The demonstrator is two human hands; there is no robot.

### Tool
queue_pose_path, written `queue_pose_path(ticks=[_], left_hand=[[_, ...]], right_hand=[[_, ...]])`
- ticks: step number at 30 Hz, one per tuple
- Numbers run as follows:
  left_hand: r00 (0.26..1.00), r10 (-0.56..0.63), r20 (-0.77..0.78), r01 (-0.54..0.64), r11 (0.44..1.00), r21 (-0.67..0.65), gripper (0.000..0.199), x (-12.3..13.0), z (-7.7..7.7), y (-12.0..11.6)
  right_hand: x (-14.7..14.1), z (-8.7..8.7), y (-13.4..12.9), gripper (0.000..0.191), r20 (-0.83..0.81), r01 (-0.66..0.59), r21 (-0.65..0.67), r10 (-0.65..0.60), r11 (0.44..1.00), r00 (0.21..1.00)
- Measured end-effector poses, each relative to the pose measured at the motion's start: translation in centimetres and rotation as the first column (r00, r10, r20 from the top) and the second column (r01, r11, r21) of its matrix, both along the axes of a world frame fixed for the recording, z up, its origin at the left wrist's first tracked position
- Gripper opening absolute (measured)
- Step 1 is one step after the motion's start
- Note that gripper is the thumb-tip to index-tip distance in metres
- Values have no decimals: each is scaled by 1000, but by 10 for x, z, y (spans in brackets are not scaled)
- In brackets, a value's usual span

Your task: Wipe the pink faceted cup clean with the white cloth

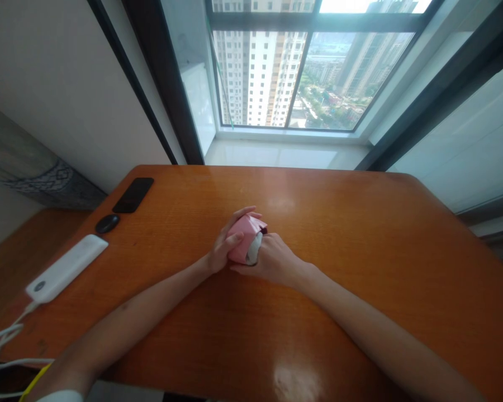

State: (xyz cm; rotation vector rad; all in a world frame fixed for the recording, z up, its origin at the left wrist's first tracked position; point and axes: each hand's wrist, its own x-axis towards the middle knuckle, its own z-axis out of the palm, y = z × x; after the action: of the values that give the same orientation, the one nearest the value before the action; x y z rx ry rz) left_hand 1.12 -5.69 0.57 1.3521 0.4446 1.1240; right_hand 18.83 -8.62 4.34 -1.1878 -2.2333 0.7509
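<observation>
Over the middle of the table, a small pink packet (243, 231) is held between my two hands. My left hand (226, 245) wraps round its left side, with the thumb across the front and the fingers behind. White, soft-looking material (254, 249), perhaps tissue, shows at the packet's right end beside a dark gap. My right hand (276, 259) is closed at that end, its fingers curled against the white material and its thumb stretched below. The right fingertips are hidden, so what exactly they pinch is unclear.
On the left side of the brown wooden table (360, 240) lie a black phone (133, 195), a black oval object (108, 223) and a long white power strip (67, 268) with white cables (8, 340). A window (297, 78) is beyond the far edge.
</observation>
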Motion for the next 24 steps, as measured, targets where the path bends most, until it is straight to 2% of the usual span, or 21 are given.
queue_pose_path(ticks=[2,4,6,8,10,11,12,13,14,16,17,19,21,22,24], left_hand=[[1000,4,-1,-4,1000,-6,70,0,0,1],[999,40,23,-41,999,36,74,0,-1,0],[994,102,27,-105,983,150,80,-1,-4,0],[988,154,-8,-143,936,323,89,-2,-8,1],[983,177,-51,-132,873,470,99,-2,-13,3],[981,185,-60,-128,849,512,103,-3,-16,4],[979,194,-59,-133,835,534,104,-2,-18,4],[978,200,-52,-141,831,538,104,-2,-20,5],[979,200,-41,-148,836,528,103,-2,-21,5],[986,168,-11,-144,877,458,98,-1,-21,4],[991,131,8,-124,910,396,97,0,-21,3],[998,39,54,-51,968,245,94,0,-18,2],[996,-30,86,19,991,130,92,0,-15,0],[995,-48,87,39,994,101,90,0,-13,0],[996,-48,73,42,996,81,88,0,-11,0]], right_hand=[[-1,2,0,32,-34,25,-27,-26,999,999],[-3,7,-1,31,-234,61,-221,-113,973,966],[-4,14,-1,37,-479,8,-454,-251,891,841],[-5,21,1,45,-641,-121,-602,-388,789,662],[-4,26,2,54,-683,-249,-695,-512,674,521],[-4,26,2,58,-675,-292,-725,-561,624,479],[-5,26,1,60,-664,-316,-744,-593,589,455],[-5,24,0,61,-660,-318,-748,-607,583,443],[-6,23,-1,60,-671,-300,-736,-597,607,439],[-7,18,-5,59,-709,-227,-666,-509,710,488],[-7,16,-6,60,-712,-187,-616,-440,765,548],[-6,11,-7,60,-640,-106,-495,-280,863,715],[-4,7,-6,56,-459,-33,-301,-114,953,881],[-2,5,-5,54,-333,-16,-156,-37,988,942],[1,2,-3,51,-99,-27,102,37,994,994]])
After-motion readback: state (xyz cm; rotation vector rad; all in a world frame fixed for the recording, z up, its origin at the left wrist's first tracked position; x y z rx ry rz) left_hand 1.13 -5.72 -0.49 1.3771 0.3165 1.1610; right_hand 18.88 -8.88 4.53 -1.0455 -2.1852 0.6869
